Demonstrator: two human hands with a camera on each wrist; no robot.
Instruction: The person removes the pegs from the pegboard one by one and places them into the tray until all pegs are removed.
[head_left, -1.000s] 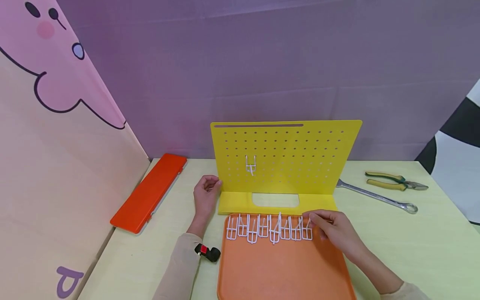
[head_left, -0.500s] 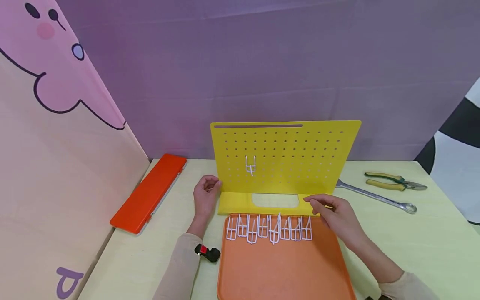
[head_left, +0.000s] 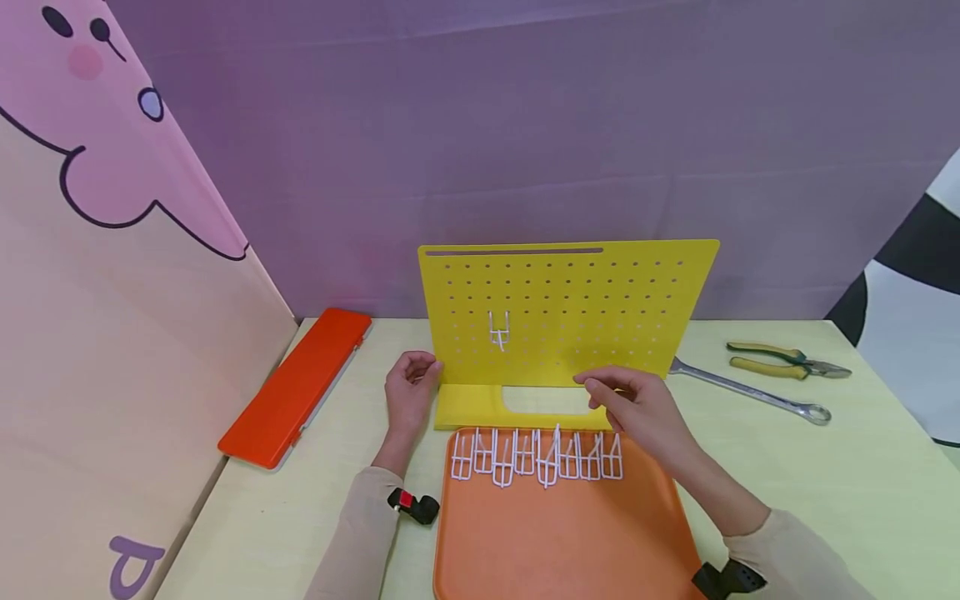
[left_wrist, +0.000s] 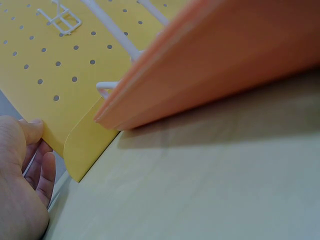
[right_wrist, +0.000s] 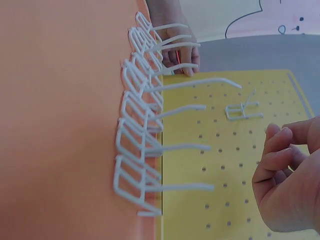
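Observation:
A yellow pegboard point(head_left: 555, 333) stands upright on its base, one white wire hook point(head_left: 499, 330) hanging left of its middle. My left hand point(head_left: 411, 393) holds the board's left edge, thumb on the front face and the other fingers behind. In front of the board's lower right part hovers my right hand point(head_left: 637, 412), fingers loosely bent and nothing between them. Several white wire hooks point(right_wrist: 142, 140) line the far rim of an orange tray point(head_left: 562, 533), which lies against the board's base. The right wrist view shows their prongs pointing toward the board.
On the left lies a long red case point(head_left: 300, 387). A metal wrench point(head_left: 750, 392) lies at right, its head end partly behind the board, with yellow-handled pliers point(head_left: 787, 361) beyond it. A purple cloth point(head_left: 555, 125) hangs behind the table.
My right hand has left the rightmost hook on the tray and moved up and to the left, in front of the board. My left hand stays at the board's edge.

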